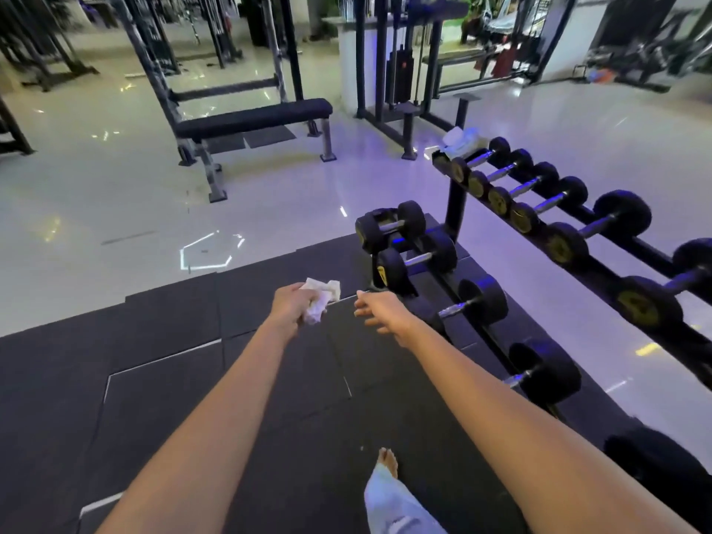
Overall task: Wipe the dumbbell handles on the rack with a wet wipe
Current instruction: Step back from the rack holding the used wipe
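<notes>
Head view: a weight bench [250, 117] stands at upper left. At mid-frame, over black floor mats [154, 360], the left hand [291, 306] grips a crumpled wet wipe [321, 296], and the right hand [379, 310] beside it hangs relaxed and empty. The dumbbell rack [454, 210] fills the right side, with its lower dumbbells [483, 300] just beyond the right hand.

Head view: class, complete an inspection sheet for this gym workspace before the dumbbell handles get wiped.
Surface: black rubber mat on glossy tiled floor.
Job's things: wet wipe, crumpled; dumbbells on two-tier rack.
Clutter: white bundle on the rack's far end.
Hands: left hand grips the wet wipe; right hand holds nothing.
Cables: nothing seen.
Surroundings: flat bench, weight-stack machine behind.
</notes>
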